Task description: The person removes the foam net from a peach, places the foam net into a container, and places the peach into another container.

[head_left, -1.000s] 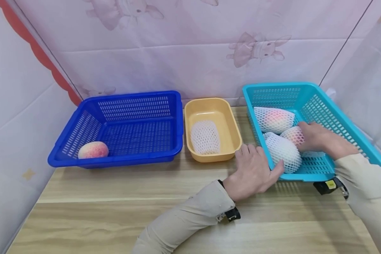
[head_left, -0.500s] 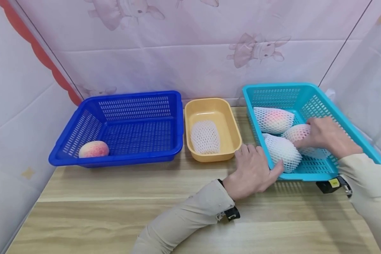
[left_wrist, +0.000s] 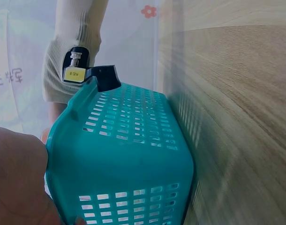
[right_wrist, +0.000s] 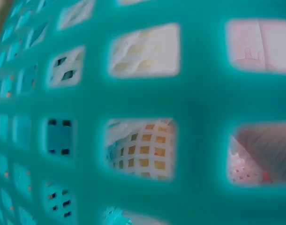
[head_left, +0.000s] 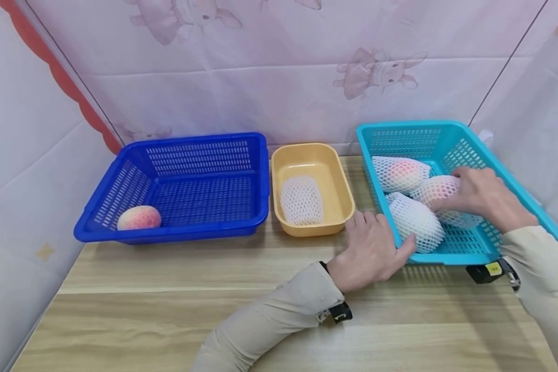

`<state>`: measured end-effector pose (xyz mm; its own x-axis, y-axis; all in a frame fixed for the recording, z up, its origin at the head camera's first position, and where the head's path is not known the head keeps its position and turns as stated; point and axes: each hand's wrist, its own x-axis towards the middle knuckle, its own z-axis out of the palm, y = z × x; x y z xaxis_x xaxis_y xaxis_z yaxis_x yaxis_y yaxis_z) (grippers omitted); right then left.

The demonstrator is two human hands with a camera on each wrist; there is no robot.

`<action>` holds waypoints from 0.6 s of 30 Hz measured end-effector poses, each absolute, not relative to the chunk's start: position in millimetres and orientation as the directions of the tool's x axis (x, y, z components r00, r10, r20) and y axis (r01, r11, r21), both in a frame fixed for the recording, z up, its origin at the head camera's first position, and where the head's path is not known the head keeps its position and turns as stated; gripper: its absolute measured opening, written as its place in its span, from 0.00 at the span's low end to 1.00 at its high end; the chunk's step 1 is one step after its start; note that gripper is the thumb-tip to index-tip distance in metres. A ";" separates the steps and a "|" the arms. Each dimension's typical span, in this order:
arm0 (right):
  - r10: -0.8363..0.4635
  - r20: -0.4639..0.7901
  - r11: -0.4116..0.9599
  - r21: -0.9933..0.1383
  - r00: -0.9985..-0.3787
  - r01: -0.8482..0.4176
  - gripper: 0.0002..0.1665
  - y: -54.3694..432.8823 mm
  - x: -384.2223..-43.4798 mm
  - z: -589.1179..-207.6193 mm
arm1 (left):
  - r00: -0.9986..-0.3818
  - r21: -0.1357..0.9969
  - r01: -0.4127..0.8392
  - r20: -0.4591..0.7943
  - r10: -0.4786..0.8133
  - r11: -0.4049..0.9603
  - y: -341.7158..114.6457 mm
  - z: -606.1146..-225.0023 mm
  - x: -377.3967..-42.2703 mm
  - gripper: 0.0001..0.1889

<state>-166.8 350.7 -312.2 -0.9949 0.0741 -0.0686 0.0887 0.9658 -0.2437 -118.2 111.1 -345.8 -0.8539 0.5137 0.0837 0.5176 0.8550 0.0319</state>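
My right hand (head_left: 485, 199) is inside the turquoise basket (head_left: 442, 259), gripping the middle peach (head_left: 439, 190) in its white foam net; the fingertips are hidden behind the fruit. Two other net-wrapped peaches lie along the basket's left side, a pink one (head_left: 402, 174) farther back and a paler one (head_left: 416, 223) in front. My left hand (head_left: 368, 253) holds the basket's front left corner, thumb over the rim. In the left wrist view that hand (left_wrist: 18, 176) sits at the rim. Through the basket's holes the right wrist view shows foam net (right_wrist: 144, 149).
A yellow tray (head_left: 313, 231) holding a loose foam net (head_left: 301, 200) stands between the baskets. On the left, a blue basket (head_left: 204, 227) contains one bare peach (head_left: 139, 218). A printed cloth wall rises behind the wooden table (head_left: 181, 320).
My right hand has moved a little right and back, and more of the middle peach and its net now shows. The left hand stays at the basket corner.
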 end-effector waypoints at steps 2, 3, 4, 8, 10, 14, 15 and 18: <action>0.072 -0.052 0.967 -0.241 -0.996 0.082 0.71 351.8 -165.2 -311.8 | -0.852 0.029 0.519 0.093 0.515 0.854 111.1 -345.4 -117.4 0.34; 0.072 -0.044 0.967 -0.240 -0.996 0.080 0.70 352.4 -164.4 -311.6 | -0.852 0.028 0.519 0.095 0.515 0.854 111.1 -345.3 -117.2 0.33; 0.066 -0.033 0.968 -0.242 -0.997 0.072 0.69 352.9 -164.1 -311.6 | -0.852 0.031 0.519 0.100 0.514 0.854 110.8 -345.3 -117.0 0.33; 0.056 -0.004 0.967 -0.247 -0.998 0.055 0.64 354.9 -162.7 -309.8 | -0.851 0.042 0.521 0.099 0.515 0.853 110.7 -344.8 -117.0 0.33; 0.050 0.010 0.967 -0.251 -0.999 0.046 0.61 355.3 -161.9 -308.0 | -0.852 0.051 0.520 0.093 0.515 0.853 111.0 -344.4 -117.3 0.33; 0.045 0.060 0.964 -0.264 -0.997 0.027 0.57 354.0 -160.5 -303.3 | -0.855 0.063 0.517 0.079 0.512 0.853 111.4 -343.7 -117.6 0.32; 0.045 0.071 0.964 -0.265 -0.996 0.024 0.56 353.4 -160.1 -302.2 | -0.856 0.063 0.516 0.079 0.511 0.854 111.5 -343.5 -117.6 0.32; 0.053 0.084 0.965 -0.259 -0.995 0.030 0.56 351.1 -158.7 -299.7 | -0.857 0.057 0.515 0.080 0.510 0.856 111.7 -342.9 -117.0 0.32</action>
<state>-158.7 351.1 -299.7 -0.9951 0.0534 0.0836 0.0300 0.9653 -0.2595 -117.0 111.7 -342.9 -0.8566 0.5098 0.0803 0.5145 0.8556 0.0566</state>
